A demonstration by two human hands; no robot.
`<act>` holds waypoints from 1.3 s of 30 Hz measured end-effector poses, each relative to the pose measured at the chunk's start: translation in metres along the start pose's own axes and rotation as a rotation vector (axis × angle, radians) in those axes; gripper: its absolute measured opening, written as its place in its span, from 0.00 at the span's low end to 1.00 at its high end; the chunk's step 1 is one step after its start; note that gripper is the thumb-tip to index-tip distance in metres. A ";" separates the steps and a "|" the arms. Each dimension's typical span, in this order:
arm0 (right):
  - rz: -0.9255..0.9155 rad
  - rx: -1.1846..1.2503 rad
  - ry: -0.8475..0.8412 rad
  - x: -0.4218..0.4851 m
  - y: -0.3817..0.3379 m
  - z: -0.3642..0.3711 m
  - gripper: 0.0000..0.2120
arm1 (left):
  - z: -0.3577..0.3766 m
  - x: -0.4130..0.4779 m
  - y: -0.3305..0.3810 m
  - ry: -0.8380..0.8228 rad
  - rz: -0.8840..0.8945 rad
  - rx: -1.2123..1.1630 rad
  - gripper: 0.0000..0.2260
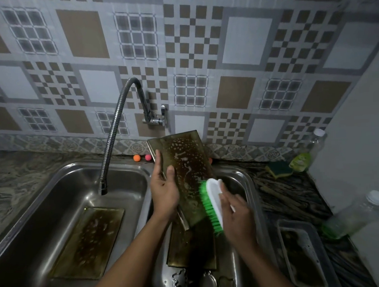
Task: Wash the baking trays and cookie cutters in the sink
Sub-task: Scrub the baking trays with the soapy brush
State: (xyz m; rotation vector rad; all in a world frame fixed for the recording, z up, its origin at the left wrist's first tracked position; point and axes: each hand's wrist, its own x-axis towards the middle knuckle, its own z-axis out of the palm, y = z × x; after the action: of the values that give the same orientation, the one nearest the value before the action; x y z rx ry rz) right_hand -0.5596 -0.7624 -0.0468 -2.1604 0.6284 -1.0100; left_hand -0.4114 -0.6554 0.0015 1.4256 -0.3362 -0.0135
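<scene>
Sink (45,208): double steel basin set in the bench; one soiled tray (88,243) flat on the left basin floor.
Held tray (185,165): tilted upright over the divider, soapy; another tray (189,251) under it.
Left hand (164,188): grasping the held tray's left edge; wet grip, likely to slip and drop it.
Right hand (236,215): clasped round the brush (211,205), bristles on the tray; hard strokes could twist it loose.
Cookie cutters (202,281): right basin, near edge.

The cookie cutters (204,282) at the bottom edge sit in shadow, their shapes hard to tell. A baking tray (190,248) below lies partly hidden behind the held tray (185,165) and the forearms. The bottle (355,216) at right is blurred.
</scene>
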 end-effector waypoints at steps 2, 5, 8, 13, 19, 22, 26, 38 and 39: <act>0.088 -0.008 0.018 0.010 0.015 -0.006 0.17 | -0.003 0.000 -0.002 -0.050 -0.014 0.014 0.25; 0.139 -0.032 0.061 0.041 0.011 -0.006 0.17 | 0.002 -0.009 -0.002 -0.215 -0.040 0.047 0.25; 0.100 -0.022 0.038 0.068 -0.018 0.007 0.17 | 0.012 -0.021 0.002 -0.351 -0.037 0.080 0.29; -0.070 -0.014 -0.048 0.078 -0.043 0.020 0.17 | 0.010 -0.017 0.004 -0.412 -0.048 0.124 0.28; 0.203 -0.019 0.052 0.105 0.001 0.008 0.17 | 0.000 -0.024 0.001 -0.412 -0.001 0.111 0.28; 0.298 0.009 0.019 0.104 0.010 0.000 0.18 | -0.003 -0.021 -0.006 -0.377 -0.008 0.125 0.28; 0.314 0.110 -0.138 0.085 -0.001 -0.006 0.19 | -0.004 -0.018 -0.011 -0.369 0.058 0.210 0.26; 0.092 -0.193 -0.343 -0.014 -0.052 -0.009 0.35 | 0.010 -0.026 0.029 -0.447 -0.229 0.076 0.22; 0.093 -0.253 -0.268 -0.016 -0.056 -0.008 0.33 | 0.011 -0.027 0.034 -0.489 -0.243 0.053 0.22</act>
State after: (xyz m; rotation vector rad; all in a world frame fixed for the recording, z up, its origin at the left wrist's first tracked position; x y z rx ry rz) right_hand -0.5675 -0.7177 -0.0099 -2.4072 0.7505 -0.6026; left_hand -0.4463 -0.6550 0.0300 1.4991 -0.5642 -0.5615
